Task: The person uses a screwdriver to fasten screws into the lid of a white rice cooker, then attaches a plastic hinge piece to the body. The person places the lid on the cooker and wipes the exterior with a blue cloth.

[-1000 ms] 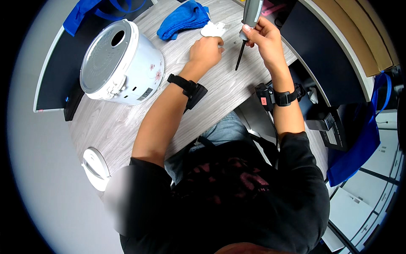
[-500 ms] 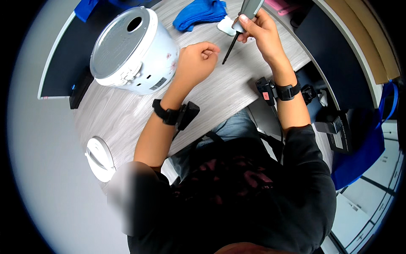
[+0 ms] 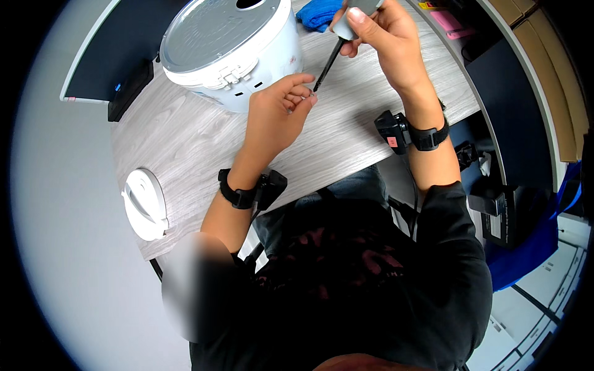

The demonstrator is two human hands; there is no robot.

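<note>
My right hand grips a screwdriver by its thick grey handle, with the black shaft slanting down to the left. At the tip, the thumb and fingers of my left hand curl close together. Something tiny seems to be between them, too small to name. Just beyond my left hand stands a white, round, bucket-shaped appliance body. Its flat grey face is on top, with a round dark hole at the far side. A white latch-like piece and dark slots show on its near side.
A white oval part with a handle lies at the table's left edge. Behind the appliance body is a blue cloth. A black box stands by the left partition, and pink items sit at the far right. The wood-grain table ends before my lap.
My left hand has come to the screwdriver's tip, its thumb and fingers now around it. The view has shifted, so the appliance body sits higher and farther right.
</note>
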